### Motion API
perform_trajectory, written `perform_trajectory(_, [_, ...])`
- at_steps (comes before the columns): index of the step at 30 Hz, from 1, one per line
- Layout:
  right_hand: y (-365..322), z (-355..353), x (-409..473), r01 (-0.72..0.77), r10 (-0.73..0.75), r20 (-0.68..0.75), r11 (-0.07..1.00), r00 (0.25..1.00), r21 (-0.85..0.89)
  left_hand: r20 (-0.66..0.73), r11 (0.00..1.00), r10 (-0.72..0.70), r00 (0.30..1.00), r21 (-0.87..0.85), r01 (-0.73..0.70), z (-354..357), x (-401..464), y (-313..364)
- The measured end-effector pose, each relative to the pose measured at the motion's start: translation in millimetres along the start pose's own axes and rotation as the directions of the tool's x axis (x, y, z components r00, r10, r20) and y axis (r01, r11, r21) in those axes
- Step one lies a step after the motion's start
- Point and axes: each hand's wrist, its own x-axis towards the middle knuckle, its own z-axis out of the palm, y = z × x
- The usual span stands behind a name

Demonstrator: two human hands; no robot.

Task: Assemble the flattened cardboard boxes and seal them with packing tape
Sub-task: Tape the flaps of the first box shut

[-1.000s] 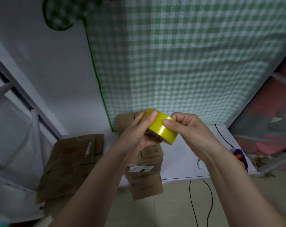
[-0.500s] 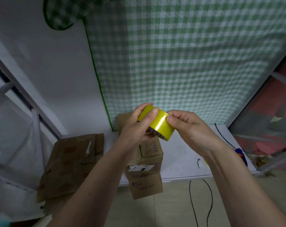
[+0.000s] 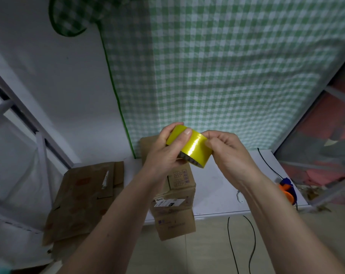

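Observation:
I hold a yellow roll of packing tape (image 3: 193, 147) up in front of me, above the table. My left hand (image 3: 165, 153) grips the roll from the left, thumb lying across its outer face. My right hand (image 3: 225, 149) meets the roll at its right side, fingertips pinching at the tape's surface. Below the hands a flattened brown cardboard box (image 3: 177, 202) with a white label lies on the white table (image 3: 217, 186) and hangs over its front edge. A stack of more flattened cardboard boxes (image 3: 82, 196) lies at the left.
A green checked curtain (image 3: 227, 66) hangs behind the table. An orange and blue object (image 3: 287, 189) sits at the table's right edge. Black cables (image 3: 252, 240) trail down to the tiled floor. A white metal frame (image 3: 39, 139) stands at the left.
Both hands have lifted the tape roll a little higher and turned it. My right fingertips have shifted to the roll's right side and now pinch at its surface.

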Motion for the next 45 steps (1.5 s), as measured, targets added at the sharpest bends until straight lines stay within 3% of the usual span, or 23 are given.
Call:
perform_trajectory(4, [1.4, 0.0, 1.0, 0.009, -0.009, -0.017, 1.000, 1.000, 0.010, 0.002, 1.000, -0.009, 1.000, 0.002, 0.009, -0.7, 0.9, 1.0])
perform_trajectory(10, [6.5, -7.8, 1.7, -0.004, 0.001, 0.091, 1.000, 0.996, 0.028, 0.058, 0.984, -0.131, 0.990, -0.114, 0.137, -7.0, 5.2, -3.1])
perform_trajectory(16, [2.6, -9.2, 1.3, -0.041, 0.033, 0.072, 0.992, 0.997, 0.121, 0.185, 0.906, -0.284, 0.941, -0.269, 0.327, -7.1, 7.9, -0.7])
perform_trajectory(21, [3.4, 0.8, 4.9, -0.080, 0.085, -0.070, 0.994, 0.994, 0.078, 0.136, 0.960, -0.206, 0.969, -0.163, 0.227, -4.8, 14.8, -4.9])
perform_trajectory(23, [5.0, -0.7, 7.0, -0.092, 0.097, -0.052, 0.992, 0.994, 0.091, 0.152, 0.949, -0.240, 0.959, -0.174, 0.265, -6.3, 16.3, -5.6])
perform_trajectory(28, [7.5, -12.3, 8.5, -0.119, 0.097, 0.148, 0.982, 0.984, 0.145, 0.189, 0.908, -0.314, 0.930, -0.226, 0.352, -11.4, 18.6, -7.8])
perform_trajectory(34, [8.9, -3.8, 13.9, -0.151, 0.150, 0.020, 0.976, 0.989, 0.158, 0.115, 0.961, -0.211, 0.971, -0.158, 0.228, -11.9, 25.2, -8.6])
perform_trajectory(40, [10.3, 4.3, 17.5, -0.164, 0.178, -0.078, 0.973, 0.981, 0.164, 0.091, 0.967, -0.207, 0.974, -0.129, 0.217, -10.7, 26.1, -8.9])
perform_trajectory(45, [10.9, -3.1, 18.9, -0.128, 0.129, 0.007, 0.973, 0.992, 0.191, 0.136, 0.941, -0.274, 0.952, -0.167, 0.295, -13.5, 29.0, -4.7])
